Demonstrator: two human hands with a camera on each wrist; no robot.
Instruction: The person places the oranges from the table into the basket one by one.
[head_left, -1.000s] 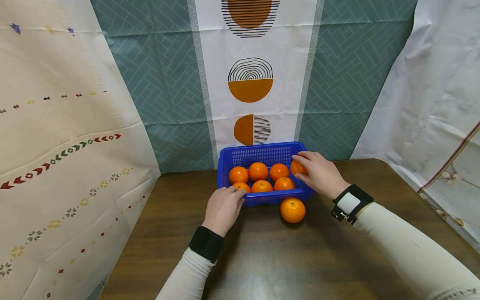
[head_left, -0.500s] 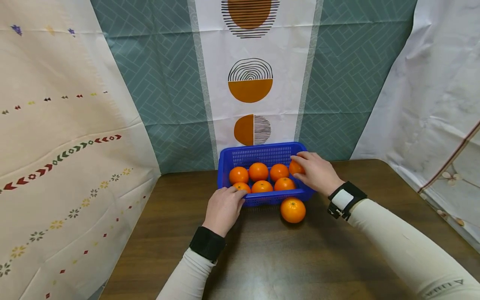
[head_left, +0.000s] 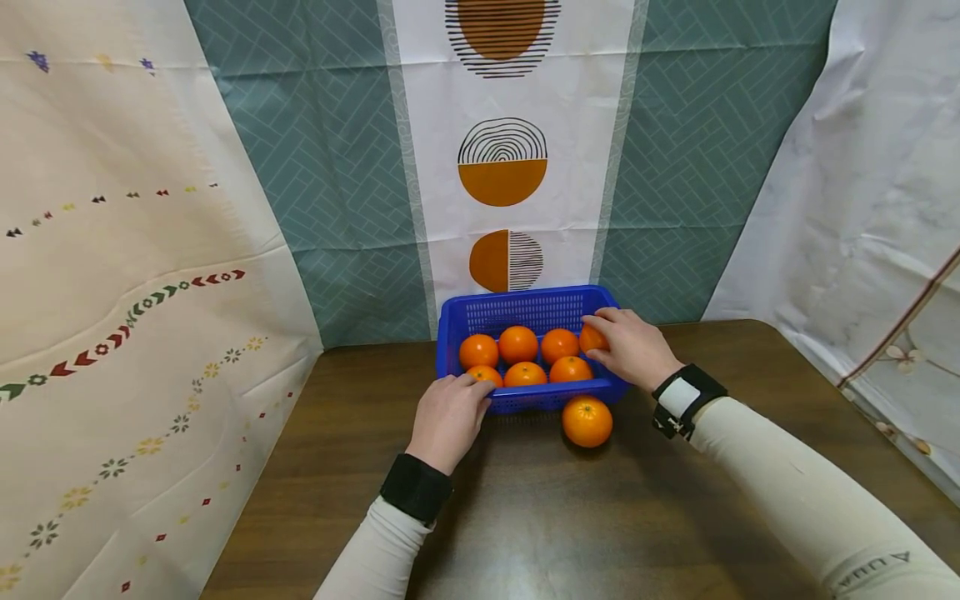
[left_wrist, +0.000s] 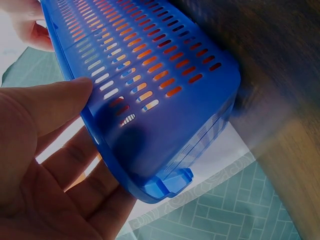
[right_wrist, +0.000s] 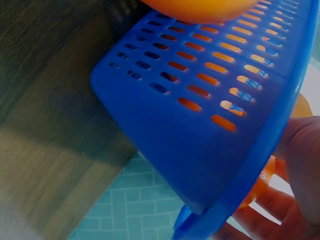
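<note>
A blue slotted plastic basket point(head_left: 525, 402) stands on the table, holding several oranges in two rows. With the thumb outside and the fingers over the rim, my left hand point(head_left: 447, 417) grips the basket's front left part; the left wrist view shows the thumb point(left_wrist: 55, 105) against the wall point(left_wrist: 165, 130). My right hand point(head_left: 633, 346) reaches over the right rim and holds an orange point(head_left: 592, 337) at the back right corner inside. Part of that orange point(right_wrist: 261, 186) shows between rim and fingers in the right wrist view. One larger orange point(head_left: 587, 422) lies outside, just before the front wall.
The brown wooden table point(head_left: 360, 500) runs below both arms. A patterned cloth point(head_left: 502, 183) hangs right behind the basket. A cream cloth point(head_left: 150, 333) covers the left side, and a pale marbled one point(head_left: 847, 208) the right.
My right forearm and wrist have shifted slightly left, and the orange in that hand moved a little left with it. My left hand and the basket have stayed put.
</note>
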